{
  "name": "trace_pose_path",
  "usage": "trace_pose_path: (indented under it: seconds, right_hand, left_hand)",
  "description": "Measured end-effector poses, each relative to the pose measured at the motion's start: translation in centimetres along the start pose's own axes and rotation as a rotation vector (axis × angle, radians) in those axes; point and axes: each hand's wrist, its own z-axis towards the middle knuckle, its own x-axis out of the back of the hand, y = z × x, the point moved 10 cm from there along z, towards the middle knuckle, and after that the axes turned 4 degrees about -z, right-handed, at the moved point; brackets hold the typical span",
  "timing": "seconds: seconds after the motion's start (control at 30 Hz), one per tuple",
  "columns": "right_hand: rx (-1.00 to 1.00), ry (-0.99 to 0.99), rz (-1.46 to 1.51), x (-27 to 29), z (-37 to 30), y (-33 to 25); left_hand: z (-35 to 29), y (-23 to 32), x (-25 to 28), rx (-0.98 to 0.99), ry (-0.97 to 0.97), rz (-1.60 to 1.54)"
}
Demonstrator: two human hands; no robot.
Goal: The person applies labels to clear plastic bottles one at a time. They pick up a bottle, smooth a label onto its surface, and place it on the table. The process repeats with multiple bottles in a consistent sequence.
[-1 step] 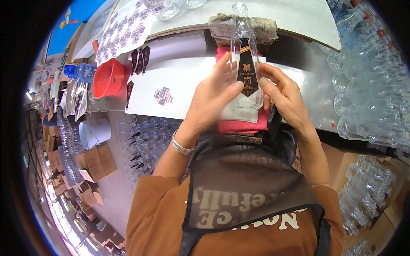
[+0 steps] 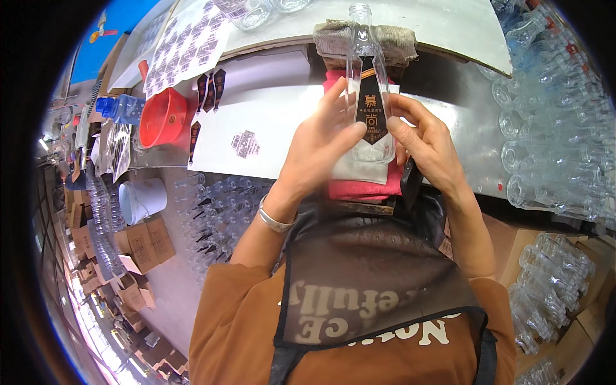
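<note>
A clear glass bottle lies on its back, neck away from me, with a black tie-shaped label on its front. Beneath it are white paper and a pink cloth; a folded grey cloth props its neck. My left hand is closed loosely round the bottle's left side, thumb at the label's edge. On the other side, my right hand grips the bottle, its thumb on the label's lower right. A black object sits under my right palm; its kind is partly hidden.
To the left lies a white sheet with several tie-shaped labels, near a red tub and a blue-capped plastic bottle. Many glass bottles are stacked at the right. A white bucket and more bottles stand on the floor.
</note>
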Motion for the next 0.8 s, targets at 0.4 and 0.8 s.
trace_pose_path:
  seconds: [0.4,0.8]
  right_hand:
    - [0.012,0.037,-0.063,0.1,0.2,0.0]
    - [-0.024,0.104,0.153,1.7,0.8,1.3]
  left_hand:
    - [0.2,-0.3,0.1,-0.021,0.007,-0.049]
    - [0.2,-0.4,0.2,-0.011,0.001,-0.084]
